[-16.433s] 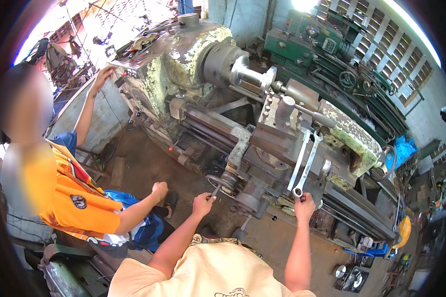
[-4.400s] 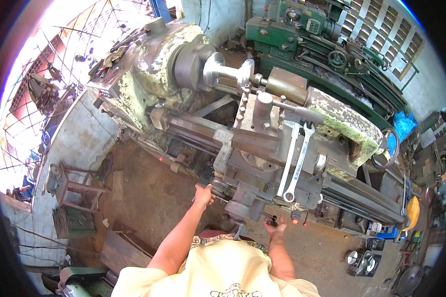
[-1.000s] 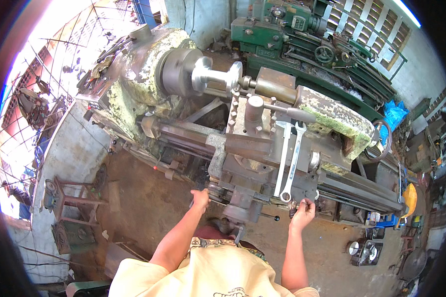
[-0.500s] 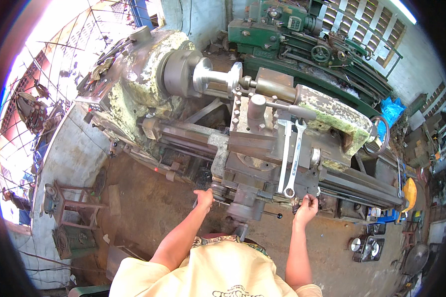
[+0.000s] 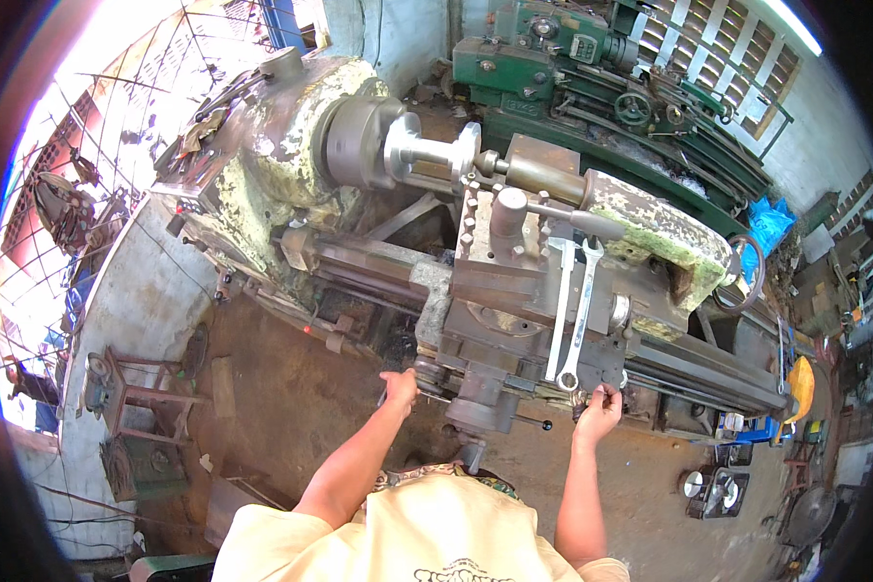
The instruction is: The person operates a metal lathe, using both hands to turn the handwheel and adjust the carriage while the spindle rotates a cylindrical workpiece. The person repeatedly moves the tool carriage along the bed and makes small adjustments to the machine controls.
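I stand at a worn lathe with a shiny metal spool-shaped workpiece [image 5: 432, 151] held between its chuck [image 5: 357, 143] and the tailstock centre [image 5: 493, 163]. My left hand [image 5: 400, 391] is closed at the carriage handwheel [image 5: 431, 377], its fingers around the handle and partly hidden. On the right, my right hand [image 5: 600, 411] is closed with thumb and fingers pinching a small dark lever [image 5: 579, 404] at the apron. Above it, a combination spanner [image 5: 581, 312] and a second long spanner [image 5: 558, 325] lie across the carriage beside the tool post [image 5: 507, 215].
A green lathe [image 5: 524, 78] stands behind. At the right are the tailstock handwheel [image 5: 750, 274], a blue plastic bag [image 5: 768, 228] and a yellow object [image 5: 800, 388]. A black crate [image 5: 723, 492] sits on the floor; a metal-framed stand [image 5: 155, 393] is at the left.
The whole view has shifted slightly. Both hands keep their places on the lathe controls, and the spanners lie as before.
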### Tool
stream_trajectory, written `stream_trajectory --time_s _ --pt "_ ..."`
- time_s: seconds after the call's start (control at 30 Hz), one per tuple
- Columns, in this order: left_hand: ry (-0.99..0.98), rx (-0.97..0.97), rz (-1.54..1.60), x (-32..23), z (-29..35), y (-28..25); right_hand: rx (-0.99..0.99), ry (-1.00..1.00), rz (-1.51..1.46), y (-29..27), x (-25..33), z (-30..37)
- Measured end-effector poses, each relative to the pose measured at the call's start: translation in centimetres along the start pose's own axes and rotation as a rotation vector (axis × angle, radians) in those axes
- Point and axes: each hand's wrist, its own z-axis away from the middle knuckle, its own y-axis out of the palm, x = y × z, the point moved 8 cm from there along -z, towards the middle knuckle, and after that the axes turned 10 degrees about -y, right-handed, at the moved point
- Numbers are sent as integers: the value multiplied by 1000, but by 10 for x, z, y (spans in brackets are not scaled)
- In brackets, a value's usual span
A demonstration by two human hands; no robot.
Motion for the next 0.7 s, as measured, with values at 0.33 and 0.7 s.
stream_trajectory --time_s 0.33,0.7 --pt "-14 -61 -29 -1 7 -4 48 2 20 -1 -1 0" --pt "203 -339 -764 -47 2 -53 58 -330 192 -10 56 47"
